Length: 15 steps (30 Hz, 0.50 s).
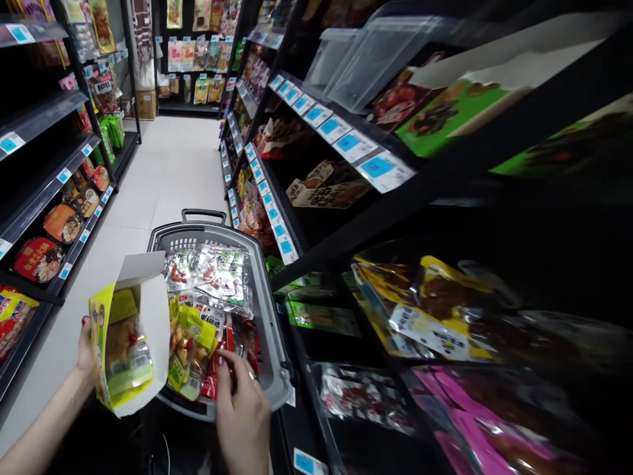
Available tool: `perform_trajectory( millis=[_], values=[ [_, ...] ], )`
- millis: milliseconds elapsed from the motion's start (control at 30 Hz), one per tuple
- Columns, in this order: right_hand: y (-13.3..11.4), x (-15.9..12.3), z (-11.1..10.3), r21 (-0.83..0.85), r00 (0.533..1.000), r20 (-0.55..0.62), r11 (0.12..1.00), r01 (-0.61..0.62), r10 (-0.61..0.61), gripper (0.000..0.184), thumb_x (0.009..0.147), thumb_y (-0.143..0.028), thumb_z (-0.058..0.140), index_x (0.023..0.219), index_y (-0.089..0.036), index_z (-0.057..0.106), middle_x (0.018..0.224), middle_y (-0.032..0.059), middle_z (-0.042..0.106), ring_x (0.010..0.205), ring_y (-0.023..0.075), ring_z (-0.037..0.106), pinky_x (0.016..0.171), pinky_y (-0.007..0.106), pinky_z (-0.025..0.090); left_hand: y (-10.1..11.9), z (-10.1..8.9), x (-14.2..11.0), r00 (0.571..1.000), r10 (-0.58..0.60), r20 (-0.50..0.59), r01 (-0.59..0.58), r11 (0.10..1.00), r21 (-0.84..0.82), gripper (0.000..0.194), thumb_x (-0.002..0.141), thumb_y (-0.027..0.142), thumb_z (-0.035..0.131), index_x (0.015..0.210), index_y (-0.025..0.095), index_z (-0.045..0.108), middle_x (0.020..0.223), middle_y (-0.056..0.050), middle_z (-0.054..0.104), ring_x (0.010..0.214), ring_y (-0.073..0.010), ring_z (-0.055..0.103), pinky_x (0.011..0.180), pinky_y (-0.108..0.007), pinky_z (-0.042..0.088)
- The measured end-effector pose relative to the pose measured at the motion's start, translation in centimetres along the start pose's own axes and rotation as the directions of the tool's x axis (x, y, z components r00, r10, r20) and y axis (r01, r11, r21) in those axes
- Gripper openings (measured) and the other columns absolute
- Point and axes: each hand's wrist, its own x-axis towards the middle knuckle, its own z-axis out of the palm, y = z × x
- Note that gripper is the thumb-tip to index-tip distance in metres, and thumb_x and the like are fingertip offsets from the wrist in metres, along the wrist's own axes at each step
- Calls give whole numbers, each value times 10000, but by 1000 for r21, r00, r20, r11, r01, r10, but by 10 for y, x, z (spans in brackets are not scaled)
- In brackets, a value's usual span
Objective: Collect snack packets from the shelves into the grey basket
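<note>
Steady the yellow carton (157,330) at the left rim of the grey basket (270,336), grasped by its outer wall in the left grip (85,349), without crushing it; with the right grip (242,402) over red packets (210,382) beside yellow packets (190,343) in the basket, cannot tell if pinching or released, handle by sealed edges
</note>
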Motion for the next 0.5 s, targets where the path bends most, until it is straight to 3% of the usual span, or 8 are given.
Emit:
perform_trajectory(
  millis=[67,133,233,333,433,500],
  values=[
    [-26,-6,-6,159,975,-18,962,224,-224,232,908,-254,396,987,-195,605,884,71,680,753,176,655,664,260,495,-5,-5,-1,995,-82,56,81,997,18,436,783,504,544,1083,215,674,1091,-36,694,1058,-250,619,966,-332,452],
    [-53,-8,4,151,950,25,940,306,-313,224,878,-221,461,1051,-168,593,900,95,676,774,206,654,676,290,505,-12,-8,-1,990,-90,112,87,996,30,410,796,464,547,1096,213,670,1085,-34,695,1030,-238,635,973,-308,446],
    [-80,-3,35,16,962,150,974,228,-227,357,822,-55,426,1151,-66,564,1015,189,656,924,273,639,755,347,509,-24,-4,0,986,-23,162,19,999,28,269,803,349,566,1003,247,715,992,-1,726,1056,-237,622,1040,-323,389],
    [-86,4,52,-28,957,249,987,158,-146,444,764,50,366,1147,-36,573,1090,232,619,1008,288,608,818,370,483,-31,4,0,986,18,165,-18,1000,4,205,796,305,580,927,291,737,896,31,744,1021,-236,641,1054,-345,379],
    [-82,6,41,142,927,315,976,166,-203,294,716,2,483,942,-103,639,926,153,648,906,265,610,761,342,472,-32,8,-2,989,11,147,-13,1000,10,207,782,322,605,932,269,737,906,6,744,1055,-248,621,1045,-350,387],
    [-78,8,24,326,937,287,940,100,-199,119,765,-97,518,782,-161,617,794,68,626,776,202,595,684,288,451,-30,7,-2,993,-29,117,26,999,20,263,770,370,621,973,239,725,951,-22,738,1100,-259,591,1032,-353,396]
  ],
)
